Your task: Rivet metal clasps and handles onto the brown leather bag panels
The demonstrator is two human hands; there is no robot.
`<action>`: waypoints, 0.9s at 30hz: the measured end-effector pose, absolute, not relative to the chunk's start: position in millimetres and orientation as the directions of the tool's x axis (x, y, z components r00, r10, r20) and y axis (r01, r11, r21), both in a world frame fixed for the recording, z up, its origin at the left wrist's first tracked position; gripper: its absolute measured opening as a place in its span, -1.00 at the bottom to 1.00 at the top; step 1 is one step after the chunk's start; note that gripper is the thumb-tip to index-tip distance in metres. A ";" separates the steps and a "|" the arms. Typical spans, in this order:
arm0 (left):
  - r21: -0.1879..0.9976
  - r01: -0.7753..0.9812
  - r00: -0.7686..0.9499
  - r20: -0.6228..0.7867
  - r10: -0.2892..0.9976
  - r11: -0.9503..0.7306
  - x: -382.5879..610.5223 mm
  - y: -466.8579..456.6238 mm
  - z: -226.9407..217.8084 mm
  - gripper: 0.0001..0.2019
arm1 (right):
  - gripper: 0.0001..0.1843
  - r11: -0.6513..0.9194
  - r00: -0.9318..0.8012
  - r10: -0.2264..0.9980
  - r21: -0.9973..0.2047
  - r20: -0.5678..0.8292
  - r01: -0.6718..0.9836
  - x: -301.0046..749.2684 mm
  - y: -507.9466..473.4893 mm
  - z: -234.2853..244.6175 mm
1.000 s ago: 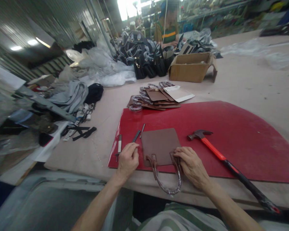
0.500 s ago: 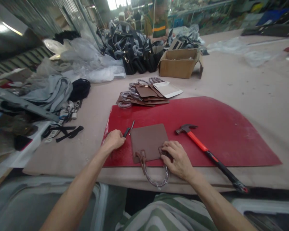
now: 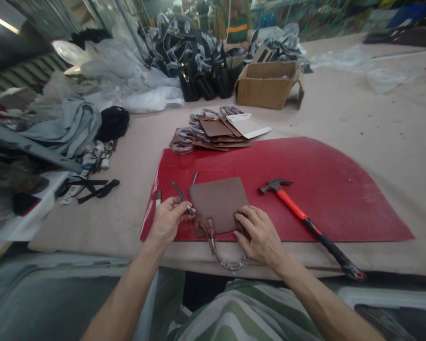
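A brown leather panel (image 3: 220,201) with a plastic-wrapped handle (image 3: 224,258) lies on the red mat (image 3: 305,166) at the table's near edge. My left hand (image 3: 168,219) pinches a thin dark metal tool (image 3: 182,196), its tip at the panel's left handle tab. My right hand (image 3: 261,234) presses flat on the panel's right handle tab, fingers bent over it. A hammer (image 3: 305,220) with an orange and black handle lies on the mat right of my right hand.
Two more small metal tools (image 3: 195,177) lie on the mat by the panel. Behind are a stack of brown panels with handles (image 3: 209,135), a cardboard box (image 3: 268,85), black handbags (image 3: 199,71), plastic wrap, grey cloth and black straps (image 3: 92,187). A person in a striped top sits at the far end.
My left hand picked the thin tool up from the mat left of the panel and brought it to the left handle tab. My right hand stayed on the panel.
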State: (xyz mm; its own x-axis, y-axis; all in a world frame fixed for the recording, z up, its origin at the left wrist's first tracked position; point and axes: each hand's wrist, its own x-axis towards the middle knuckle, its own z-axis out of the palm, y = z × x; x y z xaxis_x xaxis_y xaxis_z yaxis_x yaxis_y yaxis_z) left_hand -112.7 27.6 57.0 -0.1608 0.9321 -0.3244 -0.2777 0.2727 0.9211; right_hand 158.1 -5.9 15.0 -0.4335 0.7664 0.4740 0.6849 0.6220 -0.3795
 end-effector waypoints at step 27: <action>0.921 0.328 -0.051 0.239 0.970 -0.209 -63.8 -6.1 23.8 -0.85 | -0.67 0.597 -0.415 0.782 -0.369 0.464 0.712 158.1 -9.4 9.7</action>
